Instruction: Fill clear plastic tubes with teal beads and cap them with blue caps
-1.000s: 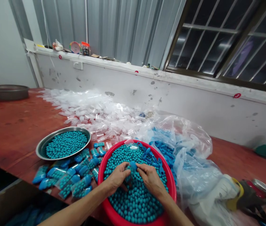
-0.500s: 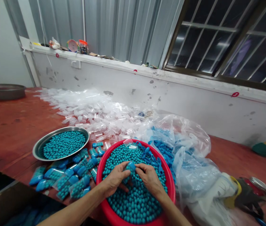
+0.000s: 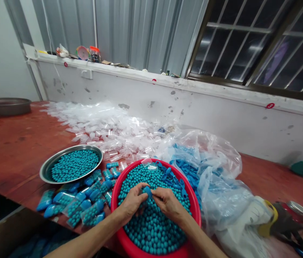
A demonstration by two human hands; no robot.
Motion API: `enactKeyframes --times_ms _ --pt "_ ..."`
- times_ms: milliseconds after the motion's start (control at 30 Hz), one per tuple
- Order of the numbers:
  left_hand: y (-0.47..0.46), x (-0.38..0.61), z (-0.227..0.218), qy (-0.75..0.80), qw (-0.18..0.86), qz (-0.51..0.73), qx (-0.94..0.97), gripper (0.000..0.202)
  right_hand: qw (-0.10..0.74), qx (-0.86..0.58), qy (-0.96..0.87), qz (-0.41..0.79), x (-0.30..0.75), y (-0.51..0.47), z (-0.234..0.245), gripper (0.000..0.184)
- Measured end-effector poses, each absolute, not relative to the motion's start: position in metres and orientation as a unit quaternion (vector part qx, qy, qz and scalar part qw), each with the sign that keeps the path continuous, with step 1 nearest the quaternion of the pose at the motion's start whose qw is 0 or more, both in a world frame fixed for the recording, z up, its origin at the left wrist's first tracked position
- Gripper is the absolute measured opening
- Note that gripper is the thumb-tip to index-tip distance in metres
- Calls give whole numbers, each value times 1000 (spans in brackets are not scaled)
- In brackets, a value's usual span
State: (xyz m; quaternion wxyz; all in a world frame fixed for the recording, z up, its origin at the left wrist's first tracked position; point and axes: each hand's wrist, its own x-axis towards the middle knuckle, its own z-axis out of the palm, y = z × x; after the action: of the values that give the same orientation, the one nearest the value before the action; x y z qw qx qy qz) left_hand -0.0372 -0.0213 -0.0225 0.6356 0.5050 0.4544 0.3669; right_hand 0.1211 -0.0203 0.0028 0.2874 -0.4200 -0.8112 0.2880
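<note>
The small container is above the middle of the red basin, between the two hands. Its blue rounded end points upward and a little toward the viewer; the long axis seems to run down and leftward from it, but the left hand hides most of the body. The left hand has its fingers curled around this body. The right hand has thumb and forefinger pressed together at the edge of the blue end; whether they pinch it, I cannot tell.

Compared with half a second ago, the blue end looks rounder, the transparent side is less visible, and the right fingertips have come closer to the left hand.

The basin is of smooth plastic, filled with round turquoise beads. Near its far rim lie blue spoon-shaped pieces. Filled containers of clear plastic lie on the reddish table.
</note>
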Motion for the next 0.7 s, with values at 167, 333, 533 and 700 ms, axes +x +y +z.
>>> enactKeyframes --times_ms 167,333,533,700 --pt "-21 -37 -21 400 686 356 493 48 386 -456 -646 476 130 -9 -7 23" --pt "-21 -36 -22 424 653 343 526 39 454 -509 -550 481 124 -9 -17 43" --pt "-24 -29 -23 451 587 393 546 44 292 -478 -735 382 113 -30 -12 68" --pt "-26 -26 -26 388 585 437 562 34 215 -492 -795 281 101 -43 -15 108"
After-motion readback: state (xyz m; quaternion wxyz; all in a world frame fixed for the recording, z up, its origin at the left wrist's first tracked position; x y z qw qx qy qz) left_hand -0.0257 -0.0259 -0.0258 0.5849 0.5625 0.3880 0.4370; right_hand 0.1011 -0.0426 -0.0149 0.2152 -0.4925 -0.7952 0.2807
